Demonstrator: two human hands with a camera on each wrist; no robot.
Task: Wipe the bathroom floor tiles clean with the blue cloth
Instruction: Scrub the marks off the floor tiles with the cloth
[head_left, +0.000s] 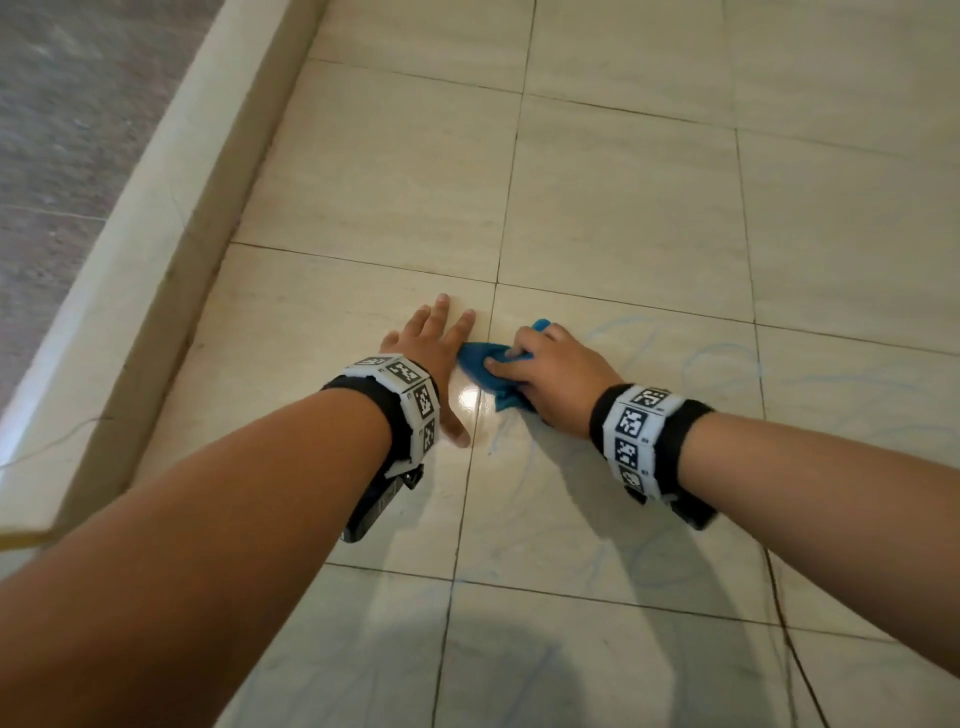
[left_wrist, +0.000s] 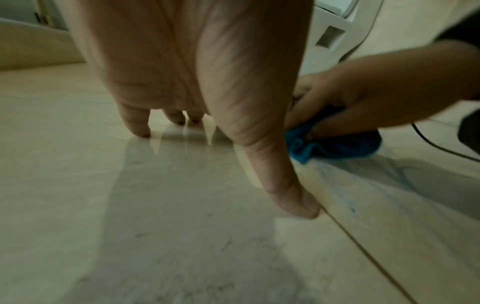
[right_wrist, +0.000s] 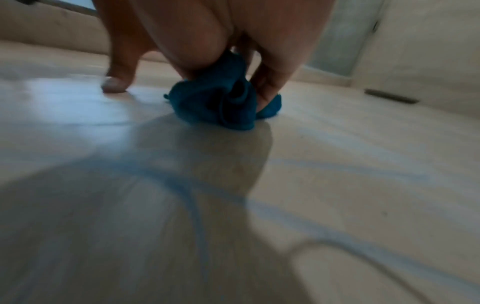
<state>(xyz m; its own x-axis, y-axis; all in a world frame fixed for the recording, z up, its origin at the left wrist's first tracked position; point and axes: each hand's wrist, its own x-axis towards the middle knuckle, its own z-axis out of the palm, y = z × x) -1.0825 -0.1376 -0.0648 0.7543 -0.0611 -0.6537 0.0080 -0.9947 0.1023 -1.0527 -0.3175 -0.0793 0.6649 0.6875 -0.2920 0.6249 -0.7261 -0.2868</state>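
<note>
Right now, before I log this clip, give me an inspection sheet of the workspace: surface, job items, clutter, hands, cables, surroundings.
Surface: beige floor tiles with dark grout lines; faint blue scribble marks remain to the right of and nearer than the cloth; a glossy reflection near the hands.
Job's things: blue cloth, bunched up, on the tile.
Clutter: nothing seen.
Hands: left hand flat on the tile, fingers straight, beside the cloth; right hand grips the cloth against the floor.
Cables: thin dark cable trails across the tiles at lower right.
Surroundings: raised beige curb along the left; white fixture, only partly in the left wrist view.
</note>
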